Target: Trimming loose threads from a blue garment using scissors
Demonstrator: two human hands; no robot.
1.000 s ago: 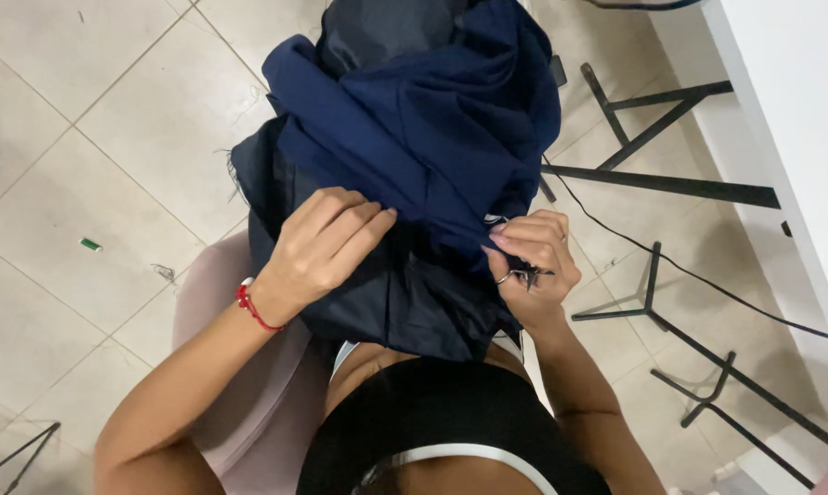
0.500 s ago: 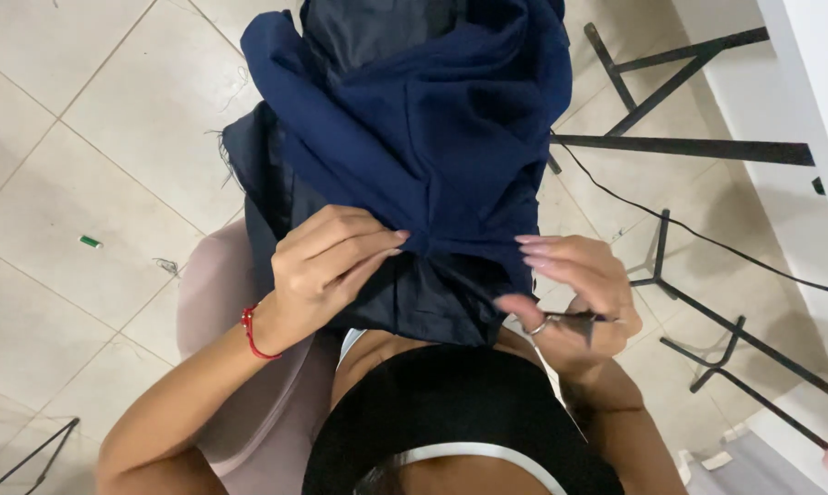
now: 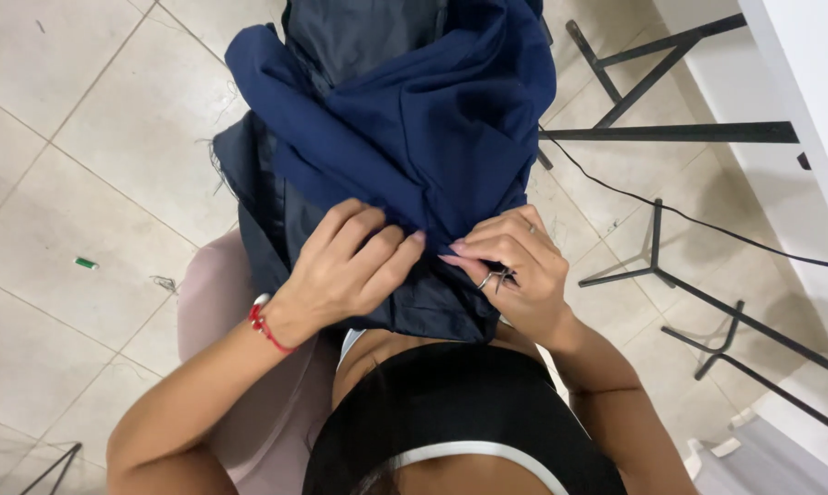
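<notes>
Navy garment (image 3: 414, 137) pinched by both hands' curled fingers, left hand (image 3: 345, 270), right hand (image 3: 515, 270).

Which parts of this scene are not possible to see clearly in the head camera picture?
- Small metal tool in the right hand: mostly covered by the fingers, kind unclear.
- Seam under the left hand: hidden by fingers and folds of the navy garment.
- Top of the garment: cut off by the upper edge.
- Small green thing on the floor: too small to identify.
- Black cable: runs off the right edge.
</notes>
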